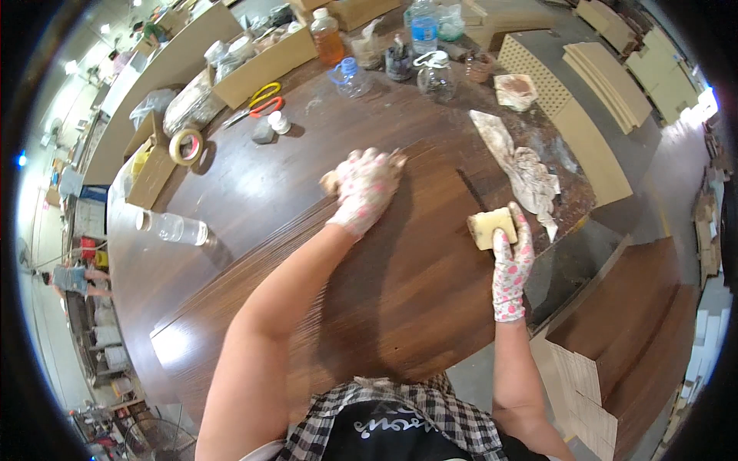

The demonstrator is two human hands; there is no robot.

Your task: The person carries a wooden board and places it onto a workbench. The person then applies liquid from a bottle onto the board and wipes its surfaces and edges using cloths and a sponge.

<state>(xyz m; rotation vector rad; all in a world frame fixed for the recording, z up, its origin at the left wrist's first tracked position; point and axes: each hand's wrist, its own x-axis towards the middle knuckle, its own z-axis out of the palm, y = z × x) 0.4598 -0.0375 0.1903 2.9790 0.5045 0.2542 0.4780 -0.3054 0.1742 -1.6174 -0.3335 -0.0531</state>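
Note:
My left hand point(364, 187), in a white glove with pink dots, is closed over a stained tan rag and presses it on a dark brown wood-grain board point(415, 307). Only the edges of the rag point(330, 183) show beside the glove. In my right hand point(513, 265), gloved the same way, is a pale yellow sponge point(492, 227) with dark stains. That hand is raised near the board's right side. Beyond it lies a crumpled, stained white cloth point(527, 169).
Bottles, among them one with orange liquid point(329, 42), and jars line the far edge. Scissors point(261, 104), a tape roll point(186, 147) and a clear bottle point(173, 228) lie at left. More brown panels point(623, 307) stand at right.

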